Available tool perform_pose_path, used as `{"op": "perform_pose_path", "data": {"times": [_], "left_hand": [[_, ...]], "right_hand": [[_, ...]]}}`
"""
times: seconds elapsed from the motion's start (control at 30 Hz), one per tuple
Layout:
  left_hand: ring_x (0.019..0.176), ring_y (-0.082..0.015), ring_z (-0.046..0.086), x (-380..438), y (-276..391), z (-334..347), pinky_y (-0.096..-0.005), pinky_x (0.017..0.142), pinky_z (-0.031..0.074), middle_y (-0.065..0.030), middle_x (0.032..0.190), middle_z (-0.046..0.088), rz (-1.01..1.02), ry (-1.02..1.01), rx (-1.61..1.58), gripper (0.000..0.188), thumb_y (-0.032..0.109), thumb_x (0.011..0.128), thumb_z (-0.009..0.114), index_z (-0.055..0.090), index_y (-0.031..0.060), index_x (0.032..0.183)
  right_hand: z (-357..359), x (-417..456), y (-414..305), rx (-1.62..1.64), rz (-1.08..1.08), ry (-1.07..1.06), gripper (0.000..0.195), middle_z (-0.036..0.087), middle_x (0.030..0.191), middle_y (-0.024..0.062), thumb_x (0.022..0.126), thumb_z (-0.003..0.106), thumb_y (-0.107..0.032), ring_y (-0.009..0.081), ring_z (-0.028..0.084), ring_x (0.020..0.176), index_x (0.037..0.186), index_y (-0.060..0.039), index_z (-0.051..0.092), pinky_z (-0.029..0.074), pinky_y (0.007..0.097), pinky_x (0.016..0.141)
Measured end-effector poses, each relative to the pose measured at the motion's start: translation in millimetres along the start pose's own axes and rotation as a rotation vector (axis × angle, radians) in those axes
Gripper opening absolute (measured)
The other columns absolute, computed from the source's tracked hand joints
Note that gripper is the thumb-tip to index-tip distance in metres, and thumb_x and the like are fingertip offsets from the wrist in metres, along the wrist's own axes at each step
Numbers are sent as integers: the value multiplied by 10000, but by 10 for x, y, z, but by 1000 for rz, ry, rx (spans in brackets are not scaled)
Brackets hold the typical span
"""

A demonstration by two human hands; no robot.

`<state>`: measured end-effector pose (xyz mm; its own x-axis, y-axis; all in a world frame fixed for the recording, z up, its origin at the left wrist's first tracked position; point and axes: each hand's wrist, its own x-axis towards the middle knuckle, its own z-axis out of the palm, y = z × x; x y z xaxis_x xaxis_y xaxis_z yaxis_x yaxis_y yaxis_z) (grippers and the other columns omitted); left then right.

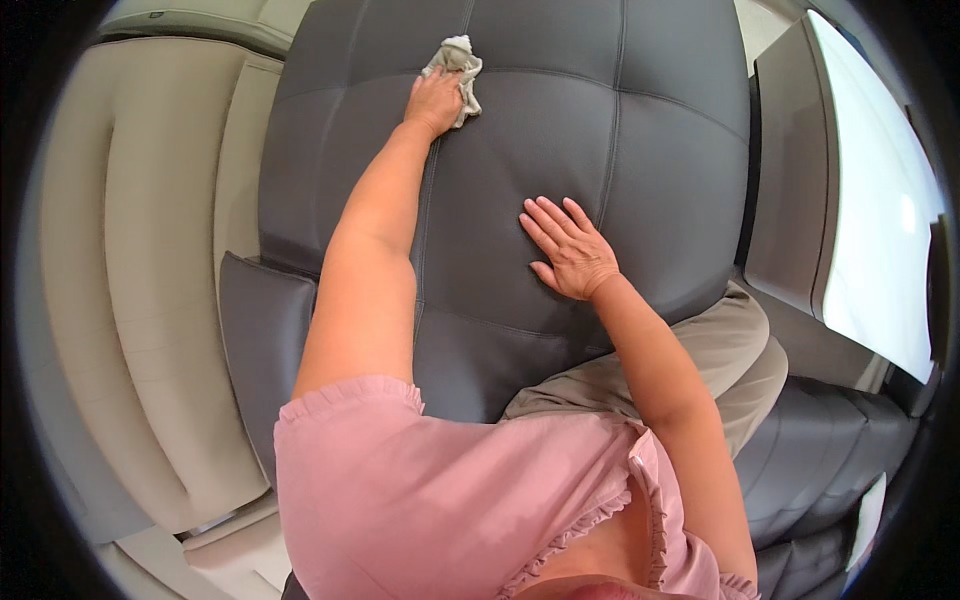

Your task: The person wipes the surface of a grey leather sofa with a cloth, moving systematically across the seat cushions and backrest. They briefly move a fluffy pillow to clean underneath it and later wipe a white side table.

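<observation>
My left hand (436,101) reaches far forward, its fingers on a crumpled, off-white cloth (469,75). The cloth lies beneath and around the fingertips, against the dark grey, stitched leather cushion (517,150). Below and to the right, my right hand (571,251) rests palm down on the same cushion. Its fingers are spread and it holds nothing. Stitched seams run along and across the cushion, near both hands.
A beige padded seat or sofa (165,285) stands along the left, beside a smaller dark leather piece (270,337). At the right is a grey unit (791,172) with a glossy white top (874,202). More dark leather seating (825,450) lies at the lower right, near my bent legs.
</observation>
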<state>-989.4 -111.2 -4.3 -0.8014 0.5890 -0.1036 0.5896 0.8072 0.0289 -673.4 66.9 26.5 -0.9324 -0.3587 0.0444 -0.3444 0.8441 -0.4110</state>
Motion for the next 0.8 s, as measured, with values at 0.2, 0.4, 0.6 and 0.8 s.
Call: {"op": "perform_pose_path", "data": {"times": [0.2, 0.4, 0.6, 0.8], "left_hand": [[1378, -272, 412, -331, 23, -80, -481, 1144, 292, -76, 1429, 523, 21, 93, -44, 436, 232, 978, 390, 523, 108, 1374], [1387, -311, 395, -1294, 200, 45, -511, 1138, 287, -91, 1425, 517, 46, 265, -140, 438, 181, 959, 447, 501, 84, 1383], [1386, -343, 386, -2447, 500, 176, -524, 1139, 280, -136, 1426, 490, -96, 288, -82, 461, 136, 925, 506, 490, 31, 1373], [1447, -332, 287, -3238, 745, 246, -519, 1170, 235, -139, 1483, 426, -233, 199, -80, 518, 141, 912, 518, 446, 10, 1409]], "right_hand": [[-2, 4, 19, -59, -21, -26, 719, 284, 1602, 63, 886, 547, -402, 209, 210, 1494, 1512, -108, 351, 111, 419, 1229], [28, -28, 6, -124, 0, -18, 707, 270, 1606, 49, 917, 533, -418, 207, 215, 1489, 1527, -129, 321, 112, 414, 1230], [9, -14, -62, -210, 32, -63, 683, 234, 1620, 24, 952, 479, -448, 190, 183, 1498, 1541, -154, 294, 92, 403, 1234], [-25, 11, -104, -252, 40, -37, 682, 247, 1616, 19, 949, 495, -449, 185, 201, 1493, 1534, -152, 306, 102, 413, 1232]]}}
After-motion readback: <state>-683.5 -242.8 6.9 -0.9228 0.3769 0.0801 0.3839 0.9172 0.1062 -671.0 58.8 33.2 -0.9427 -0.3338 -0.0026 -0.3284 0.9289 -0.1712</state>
